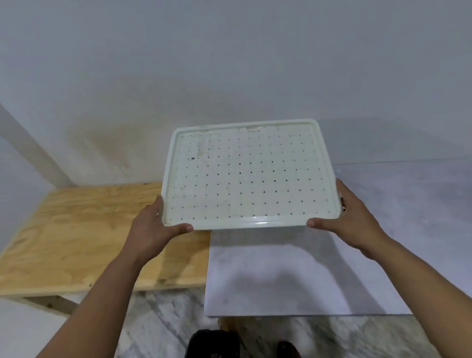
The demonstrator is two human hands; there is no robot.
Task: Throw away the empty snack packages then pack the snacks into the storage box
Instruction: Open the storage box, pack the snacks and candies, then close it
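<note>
A white plastic storage-box lid (pixel 247 175), dotted with rows of small holes and edged by a raised rim, is held in the air in front of a pale wall (pixel 224 57). Its far edge stands close before the wall; its near edge hangs above the join between two surfaces. Below and to the left lies a plywood tabletop (pixel 69 234), whose right edge meets a grey marbled tabletop (pixel 394 239) that runs off to the right. The lid casts a soft shadow on the grey top directly beneath it. Both tabletops are open around the lid, and their near edges drop to a marbled floor (pixel 155 331), where a dark object and a shoe tip show at the bottom of the view.

The left hand (pixel 153 228) grips the lid's near left corner, thumb laid along the front rim and fingers wrapped round the side and under it. The right hand (pixel 347 220) grips the near right corner in the same way, thumb on the front rim, fingers curled behind the side edge. Both forearms reach forward from the lower corners, roughly mirrored, wrists level, and the lid tilts slightly toward the camera.
</note>
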